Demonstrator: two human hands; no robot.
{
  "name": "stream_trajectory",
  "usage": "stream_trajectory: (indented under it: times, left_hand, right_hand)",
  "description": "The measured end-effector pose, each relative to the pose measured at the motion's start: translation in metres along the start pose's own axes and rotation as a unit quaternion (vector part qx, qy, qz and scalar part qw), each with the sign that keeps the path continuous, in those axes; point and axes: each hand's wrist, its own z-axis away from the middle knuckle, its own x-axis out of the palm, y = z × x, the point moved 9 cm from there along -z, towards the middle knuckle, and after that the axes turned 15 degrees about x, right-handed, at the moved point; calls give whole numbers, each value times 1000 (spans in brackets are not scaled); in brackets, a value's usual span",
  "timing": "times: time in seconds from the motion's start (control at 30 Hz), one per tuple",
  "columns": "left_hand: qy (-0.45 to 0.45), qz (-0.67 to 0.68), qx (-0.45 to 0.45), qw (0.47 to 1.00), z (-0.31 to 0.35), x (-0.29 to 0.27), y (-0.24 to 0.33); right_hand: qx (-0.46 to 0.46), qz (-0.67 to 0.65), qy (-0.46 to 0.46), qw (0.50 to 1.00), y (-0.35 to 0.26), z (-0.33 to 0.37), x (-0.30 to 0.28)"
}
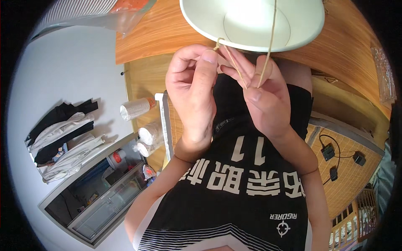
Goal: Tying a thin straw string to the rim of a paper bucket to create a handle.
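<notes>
A white bowl (205, 21), its hollow side facing me, hangs over the wooden table's near edge. Thin tan string (271, 33) is looped in a small knot at the bowl's near rim. Thumb and forefinger of my left hand (194, 79) are closed on the string right by that knot. My right hand (270, 102) pinches the string lower down, where it bends in a V between thumb and fingers. From there one length runs up across the bowl's face and out of the top of the view. Some right-hand fingertips are behind the bowl's rim.
The wooden table (356, 54) curves across the top, with a plastic-wrapped stack (88, 12) at its left. Wrapped stacks of white cups or bowls (136, 109) stand at left. A woven mat (347, 167) with black cables and chargers (328, 151) lies right.
</notes>
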Motion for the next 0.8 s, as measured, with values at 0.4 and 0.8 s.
stream_trajectory:
  times: [0.4, 0.8]
  left_hand:
    - [-39, 80, 20, 996, 0, 3, -4]
    - [-7, -24, 59, 998, 2, -7, 2]
  right_hand:
    - [50, -36, 36, 997, -2, 0, 1]
    - [167, -183, 8, 969, 6, 5, 11]
